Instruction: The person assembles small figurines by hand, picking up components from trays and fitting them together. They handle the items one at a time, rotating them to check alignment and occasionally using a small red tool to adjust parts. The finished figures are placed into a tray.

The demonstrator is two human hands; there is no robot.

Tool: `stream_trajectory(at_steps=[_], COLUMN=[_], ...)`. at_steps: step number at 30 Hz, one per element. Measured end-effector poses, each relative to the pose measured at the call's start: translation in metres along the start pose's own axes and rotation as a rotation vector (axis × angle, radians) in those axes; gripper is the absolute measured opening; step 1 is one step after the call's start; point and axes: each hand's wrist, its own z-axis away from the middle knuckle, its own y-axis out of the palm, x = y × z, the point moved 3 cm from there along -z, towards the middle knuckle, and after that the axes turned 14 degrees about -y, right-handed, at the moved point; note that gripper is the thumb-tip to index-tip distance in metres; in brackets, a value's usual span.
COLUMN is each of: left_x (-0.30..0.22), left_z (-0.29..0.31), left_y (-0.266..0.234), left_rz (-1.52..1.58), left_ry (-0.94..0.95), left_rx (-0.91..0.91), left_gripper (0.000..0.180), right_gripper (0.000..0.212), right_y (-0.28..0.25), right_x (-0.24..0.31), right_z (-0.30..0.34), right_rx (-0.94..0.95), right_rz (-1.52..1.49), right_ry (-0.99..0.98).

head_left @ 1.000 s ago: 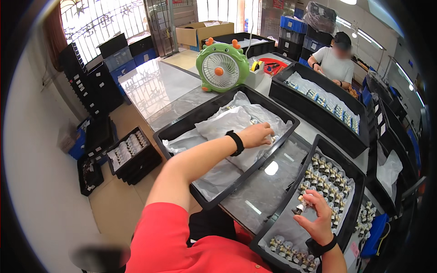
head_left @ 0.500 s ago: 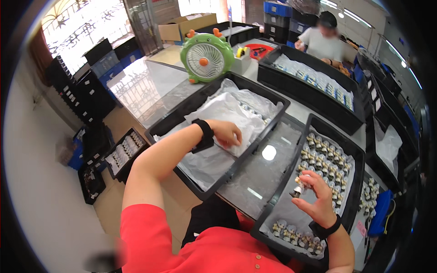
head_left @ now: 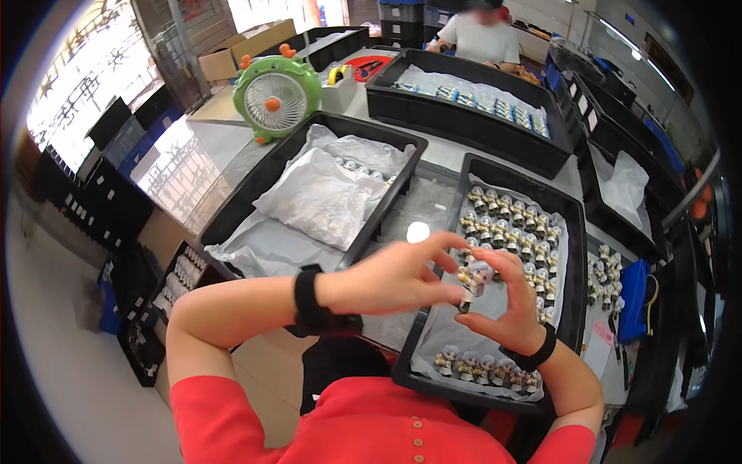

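Observation:
A small figurine (head_left: 481, 275) with pale hair and a light outfit is held upright in my right hand (head_left: 514, 305), thumb at its base and fingers by its head. My left hand (head_left: 394, 272) has come up on its other side. Its thumb and fingers are apart, with their tips at the figurine's left edge; firm contact is hard to tell. Below both hands lies a black tray (head_left: 570, 232) lined with white sheet. Several rows of similar figurines (head_left: 510, 220) stand in its far part, and one more row (head_left: 483, 370) at its near end.
Left of it, another black tray (head_left: 410, 147) holds crumpled white sheets (head_left: 317, 201) over figurines. A green fan (head_left: 277, 97) stands behind. A further tray (head_left: 464, 120) sits at the back, near a person (head_left: 479, 39). Loose figurines (head_left: 604, 278) and a blue pouch (head_left: 635, 300) lie at right.
My left hand has left the sheet in the left tray and moved right to the figurine. My right hand still holds the figurine, now turned more upright. The whole view has shifted.

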Motion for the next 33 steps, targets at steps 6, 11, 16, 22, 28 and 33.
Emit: stream_trajectory(at_steps=[6,11,16,22,28,33], left_x=[0.002,0.018,0.073,0.144,0.146,0.145], left_z=[-0.006,0.029,0.030,0.003,-0.012,-0.009], left_y=[0.024,-0.038,-0.124,-0.120,-0.102,-0.104], left_rz=[0.057,0.235,-0.319,-0.601,-0.506,-0.535], left_ry=[-0.077,-0.206,-0.376,-0.606,-0.631,-0.579], left_rx=[0.103,0.025,-0.379,-0.023,0.007,-0.068], left_gripper=[0.050,0.047,0.051,0.049,0.049,0.035], right_gripper=[0.083,0.081,0.070,0.060,0.053,0.051], right_y=[0.001,-0.008,-0.003,0.003,0.005,0.007], right_x=[0.020,0.010,-0.009,-0.021,-0.027,-0.030], right_z=[-0.002,0.003,0.006,0.013,0.015,0.014], right_rx=[0.057,0.037,-0.044,-0.038,-0.007,-0.017], right_rz=[0.136,0.053,-0.004,-0.047,-0.011,-0.030], right_ry=[-0.046,0.108,0.312,0.410,0.443,0.450])
